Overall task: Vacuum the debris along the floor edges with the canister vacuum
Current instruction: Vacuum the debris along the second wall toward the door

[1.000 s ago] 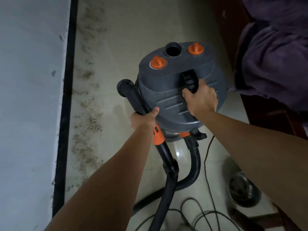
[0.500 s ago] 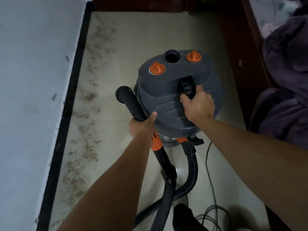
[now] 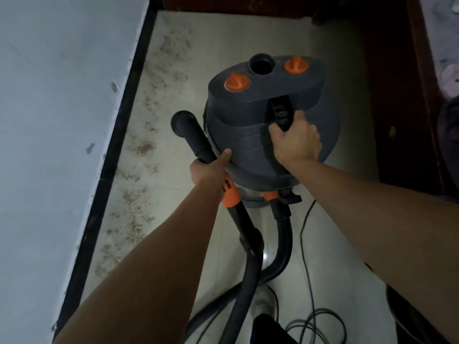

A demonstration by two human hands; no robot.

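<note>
Canister vacuum (image 3: 248, 145) sits mid-frame on a pale tiled floor (image 3: 173, 207), its base hidden under the dark lid, its hose (image 3: 284, 247) and power cord (image 3: 301, 237) cut off at six o'clock. The right hand (image 3: 295, 142) is wrapped round the top handle (image 3: 280, 110). The left hand (image 3: 208, 170), at eight o'clock from the canister, grips the black wand (image 3: 196, 137); debris (image 3: 142, 147) lines the baseboard (image 3: 111, 182) at nine o'clock.

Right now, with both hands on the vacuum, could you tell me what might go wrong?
The cord lies looped by the person's foot and could trip them or snag. The hose curls from the canister toward that foot and may catch. With the left hand on the wand and the right hand on the handle, neither is free to steady a stumble.
</note>
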